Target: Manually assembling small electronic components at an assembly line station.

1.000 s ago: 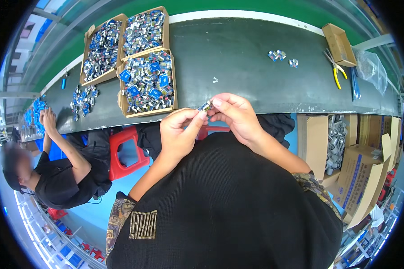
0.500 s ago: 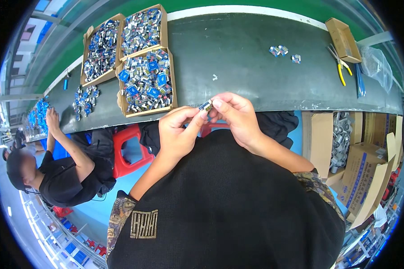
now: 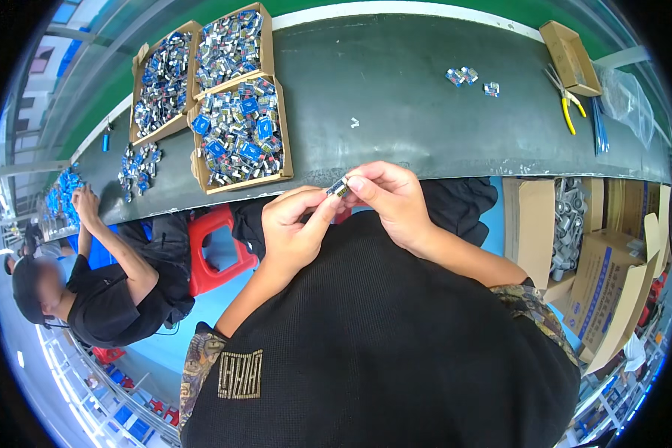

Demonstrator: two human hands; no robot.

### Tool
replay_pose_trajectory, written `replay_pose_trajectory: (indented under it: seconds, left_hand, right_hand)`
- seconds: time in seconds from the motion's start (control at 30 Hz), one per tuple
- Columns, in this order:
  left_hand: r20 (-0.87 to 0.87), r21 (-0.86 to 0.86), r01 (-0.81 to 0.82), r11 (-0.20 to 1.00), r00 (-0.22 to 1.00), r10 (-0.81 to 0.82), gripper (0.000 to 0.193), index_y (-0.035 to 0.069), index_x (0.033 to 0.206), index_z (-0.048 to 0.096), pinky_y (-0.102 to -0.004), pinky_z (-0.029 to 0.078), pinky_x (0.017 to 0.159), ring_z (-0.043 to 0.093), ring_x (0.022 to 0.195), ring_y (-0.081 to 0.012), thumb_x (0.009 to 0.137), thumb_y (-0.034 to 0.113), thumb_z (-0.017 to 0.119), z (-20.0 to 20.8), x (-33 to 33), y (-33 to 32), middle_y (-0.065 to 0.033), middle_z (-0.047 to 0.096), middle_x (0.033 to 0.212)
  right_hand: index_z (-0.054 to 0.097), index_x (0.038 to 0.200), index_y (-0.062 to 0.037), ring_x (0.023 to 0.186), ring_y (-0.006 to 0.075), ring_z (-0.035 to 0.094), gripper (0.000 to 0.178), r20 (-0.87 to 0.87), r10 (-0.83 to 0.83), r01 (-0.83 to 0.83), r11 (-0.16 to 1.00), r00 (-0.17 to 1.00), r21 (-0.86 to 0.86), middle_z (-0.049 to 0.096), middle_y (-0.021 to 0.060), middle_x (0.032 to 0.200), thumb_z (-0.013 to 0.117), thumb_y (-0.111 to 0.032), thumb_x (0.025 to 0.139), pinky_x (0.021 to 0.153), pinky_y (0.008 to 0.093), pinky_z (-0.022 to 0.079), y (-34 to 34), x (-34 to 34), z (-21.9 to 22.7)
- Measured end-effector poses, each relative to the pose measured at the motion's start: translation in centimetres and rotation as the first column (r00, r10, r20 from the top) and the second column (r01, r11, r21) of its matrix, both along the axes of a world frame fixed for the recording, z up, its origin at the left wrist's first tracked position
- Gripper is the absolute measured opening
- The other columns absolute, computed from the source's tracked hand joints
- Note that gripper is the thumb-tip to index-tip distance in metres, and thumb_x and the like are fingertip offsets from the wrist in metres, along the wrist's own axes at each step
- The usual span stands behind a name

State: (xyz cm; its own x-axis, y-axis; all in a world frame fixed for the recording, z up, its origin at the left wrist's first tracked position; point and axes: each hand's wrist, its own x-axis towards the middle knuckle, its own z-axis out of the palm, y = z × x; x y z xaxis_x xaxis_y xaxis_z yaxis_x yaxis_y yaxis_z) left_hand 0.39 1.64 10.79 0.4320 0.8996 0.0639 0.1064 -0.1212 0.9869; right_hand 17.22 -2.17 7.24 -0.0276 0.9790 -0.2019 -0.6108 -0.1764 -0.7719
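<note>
At the centre of the frame, the left hand [image 3: 295, 224] and right hand [image 3: 396, 203] are pinching opposite ends of one small electronic module [image 3: 337, 187] between closed thumbs and fingers, probably steadying so tiny a piece. In the upper left, a cardboard tray [image 3: 285, 149] is presumably keeping loose modules [image 3: 239, 142] within reach. Both forearms are slanting inward toward the desk's [image 3: 403, 89] near edge.

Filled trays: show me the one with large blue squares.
The front tray, nearest the left hand; the left rear tray and right rear tray show none.
</note>
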Motion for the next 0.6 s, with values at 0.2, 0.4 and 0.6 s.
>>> replay_pose_trajectory:
  seconds: [0.2,0.4,0.6]
  left_hand:
    - [-0.045,-0.038,0.076,0.996,0.996,-0.078,0.01,-0.007,0.091,0.068,-0.0255,0.052,0.068,0.066,0.074,-0.015,0.088,0.002,0.065,-0.4,-0.7,0.4,-0.0119,0.069,0.081]
    - [0.137,-0.415,0.197,0.888,0.979,-0.153,0.019,-0.004,0.098,0.067,-0.0228,0.051,0.069,0.064,0.076,-0.0092,0.093,0.014,0.063,-1.4,-1.2,-0.3,-0.0069,0.069,0.084]
    - [0.074,-0.474,0.349,0.808,0.931,-0.359,0.021,-0.003,0.084,0.063,-0.0255,0.052,0.07,0.064,0.074,-0.0126,0.096,0.015,0.058,-2.7,-1.7,-0.1,-0.0074,0.067,0.08]
  right_hand:
    - [0.062,0.102,0.0028,0.077,0.0125,0.06,0.015,0.186,0.016,-0.021,0.999,0.982,0.027,0.065,0.0081,0.093,0.059,-0.01,0.095,0.071,0.0275,0.052,0.6,0.7,0.6]
    - [0.064,0.102,0.0027,0.075,0.0092,0.058,0.015,0.104,0.151,-0.142,0.986,0.983,-0.09,0.065,0.0051,0.09,0.062,-0.009,0.093,0.07,0.025,0.05,0.3,1.9,1.0]
    - [0.064,0.106,0.001,0.069,0.0096,0.056,0.025,0.239,0.219,-0.202,0.975,0.946,-0.093,0.064,0.0055,0.085,0.053,-0.02,0.098,0.063,0.0233,0.046,-1.7,2.0,-0.4]
